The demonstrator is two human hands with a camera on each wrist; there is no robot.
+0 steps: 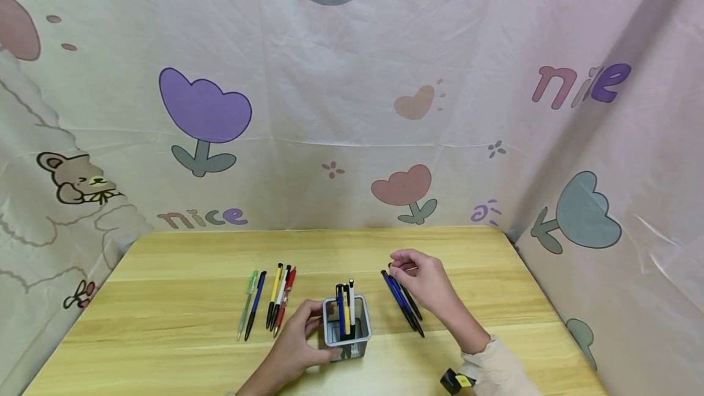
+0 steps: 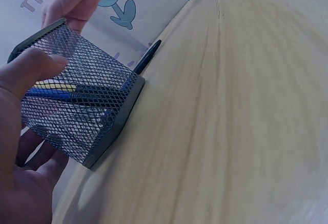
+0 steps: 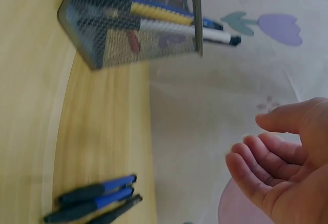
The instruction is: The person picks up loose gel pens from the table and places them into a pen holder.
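Observation:
A black wire-mesh pen holder (image 1: 357, 351) stands on the table, my left hand (image 1: 297, 346) gripping it with thumb and fingers on its sides. Inside lean a blue pen (image 1: 340, 313), a yellow pen (image 3: 161, 14) and a white pen (image 1: 352, 304). To the right of the holder, two blue pens (image 1: 399, 298) and a black pen (image 3: 120, 209) lie side by side. Over their far ends hovers my right hand (image 1: 429, 278), its fingers loosely bent and nothing between them. The right wrist view shows the palm bare, apart from those pens.
Left of the holder lie a green clear pen (image 1: 247, 304), a blue pen (image 1: 255, 305), a yellow pen (image 1: 275, 295), a white pen (image 1: 281, 295) and a red pen (image 1: 285, 299). Printed cloth (image 1: 330, 188) hangs behind the wooden table (image 1: 165, 298) and along its sides.

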